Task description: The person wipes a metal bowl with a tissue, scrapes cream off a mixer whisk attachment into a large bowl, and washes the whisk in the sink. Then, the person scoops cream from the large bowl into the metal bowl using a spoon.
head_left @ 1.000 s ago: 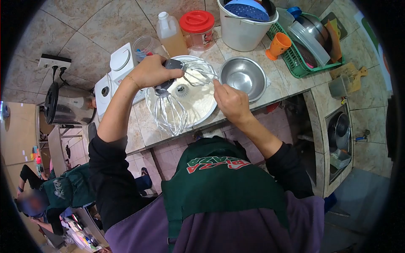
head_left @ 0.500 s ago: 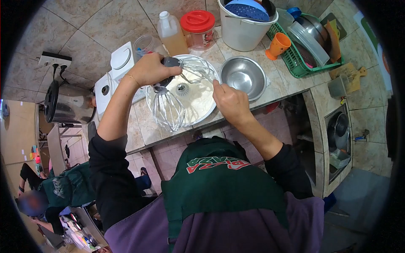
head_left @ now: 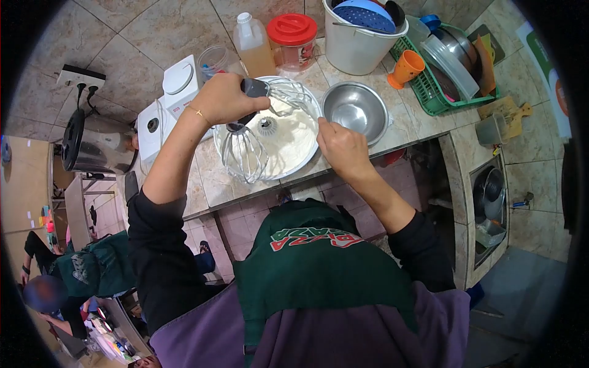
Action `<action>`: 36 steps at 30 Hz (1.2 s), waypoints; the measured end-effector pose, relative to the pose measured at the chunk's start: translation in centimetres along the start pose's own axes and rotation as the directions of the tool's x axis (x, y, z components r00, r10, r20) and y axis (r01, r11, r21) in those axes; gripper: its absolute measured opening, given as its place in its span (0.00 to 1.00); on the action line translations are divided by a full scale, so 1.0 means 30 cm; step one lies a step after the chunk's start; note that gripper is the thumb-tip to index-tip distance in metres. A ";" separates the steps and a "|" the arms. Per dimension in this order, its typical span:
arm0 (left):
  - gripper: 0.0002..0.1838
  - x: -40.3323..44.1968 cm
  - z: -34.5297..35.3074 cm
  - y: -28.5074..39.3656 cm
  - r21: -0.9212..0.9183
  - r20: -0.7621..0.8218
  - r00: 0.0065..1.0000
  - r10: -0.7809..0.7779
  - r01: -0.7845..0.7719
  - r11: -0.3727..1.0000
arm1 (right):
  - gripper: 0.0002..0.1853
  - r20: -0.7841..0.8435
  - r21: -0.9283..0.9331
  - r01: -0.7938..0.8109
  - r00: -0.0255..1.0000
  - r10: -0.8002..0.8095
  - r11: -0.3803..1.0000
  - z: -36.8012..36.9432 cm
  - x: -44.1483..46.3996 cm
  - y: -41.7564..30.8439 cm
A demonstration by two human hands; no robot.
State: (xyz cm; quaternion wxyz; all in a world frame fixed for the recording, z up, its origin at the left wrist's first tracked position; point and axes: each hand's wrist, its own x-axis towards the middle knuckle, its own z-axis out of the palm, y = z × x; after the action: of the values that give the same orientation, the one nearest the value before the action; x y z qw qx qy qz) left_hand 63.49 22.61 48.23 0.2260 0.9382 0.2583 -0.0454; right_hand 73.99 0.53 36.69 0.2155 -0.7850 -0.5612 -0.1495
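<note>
A white mixing bowl point(head_left: 293, 150) with pale, creamy batter in it stands on the counter. A ridged post point(head_left: 266, 126) rises from the batter in its middle. Over the bowl, my left hand point(head_left: 228, 104) is closed around a dark grey whisk attachment point(head_left: 254, 89) with two wire whisks. One wire whisk point(head_left: 245, 156) hangs at the near left side of the bowl; the other points to the far right side, over the batter. My right hand point(head_left: 343, 147) is closed at the bowl's right rim, and its fingertips are partly hidden.
Right of the mixing bowl stands a steel bowl point(head_left: 356, 110). Behind are a jug point(head_left: 253, 49), a red-lidded jar point(head_left: 292, 46) and a white bucket point(head_left: 362, 52). An orange cup point(head_left: 405, 69) and green basket point(head_left: 432, 101) stand farther right. A white appliance point(head_left: 156, 129) is at left; another person point(head_left: 92, 267) is beyond.
My view has shifted slightly. The whisk attachment has tilted a little over the bowl, still in my left hand. My right hand stays by the rim.
</note>
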 end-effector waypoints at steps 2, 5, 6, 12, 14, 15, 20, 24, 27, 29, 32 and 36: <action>0.34 -0.006 0.002 0.006 0.007 0.004 1.000 0.008 -0.008 1.000 | 0.05 -0.080 0.020 -0.018 0.997 0.020 1.000 -0.014 0.016 0.001; 0.33 -0.010 0.008 0.013 0.035 -0.036 0.999 0.038 -0.036 0.999 | 0.12 0.069 0.017 -0.106 0.992 0.105 0.994 0.017 0.008 0.021; 0.32 -0.014 0.006 0.025 0.074 -0.045 0.998 0.042 -0.038 0.997 | 0.12 0.068 0.016 -0.107 0.992 0.105 0.994 0.016 0.007 0.020; 0.31 -0.026 -0.005 0.022 0.092 -0.107 0.990 0.093 -0.084 0.992 | 0.05 -0.118 0.121 -0.059 0.990 0.073 0.991 -0.003 0.038 0.020; 0.30 -0.033 -0.007 0.020 0.075 -0.143 0.981 0.130 -0.120 0.990 | 0.05 -0.037 0.108 -0.086 0.995 0.090 0.990 0.011 0.034 0.016; 0.30 -0.038 -0.010 0.025 0.111 -0.181 0.972 0.153 -0.134 0.985 | 0.05 -0.039 0.108 -0.084 0.995 0.089 0.991 0.007 0.040 0.014; 0.29 -0.044 -0.014 0.020 0.136 -0.233 0.956 0.179 -0.150 0.979 | 0.06 -0.132 0.206 -0.097 0.983 0.126 0.974 -0.026 0.076 0.012; 0.28 -0.055 -0.027 0.031 0.150 -0.211 0.971 0.110 -0.080 0.986 | 0.06 -0.053 0.158 -0.108 0.992 0.117 0.982 -0.005 0.076 0.012; 0.27 -0.060 -0.014 0.017 0.165 -0.255 0.958 0.131 -0.090 0.982 | 0.07 -0.168 0.241 -0.045 0.982 0.088 0.969 -0.019 0.090 0.008; 0.26 -0.066 -0.017 0.022 0.180 -0.283 0.947 0.153 -0.104 0.978 | 0.08 -0.154 0.183 -0.075 0.983 0.104 0.980 -0.021 0.099 0.014; 0.26 -0.066 -0.016 0.020 0.204 -0.296 0.946 0.135 -0.076 0.976 | 0.08 -0.097 0.139 -0.079 0.991 0.093 0.987 0.009 0.090 0.012; 0.27 -0.067 -0.011 0.004 0.234 -0.294 0.946 0.134 -0.065 0.970 | 0.08 -0.180 0.206 -0.024 0.982 0.062 0.978 0.000 0.108 0.012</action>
State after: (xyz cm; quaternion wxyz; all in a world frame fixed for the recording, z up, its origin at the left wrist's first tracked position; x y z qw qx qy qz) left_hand 61.79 21.74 48.97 0.0790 0.9650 0.2356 0.0843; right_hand 75.37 3.08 38.17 0.3490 -0.7537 -0.5336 -0.1591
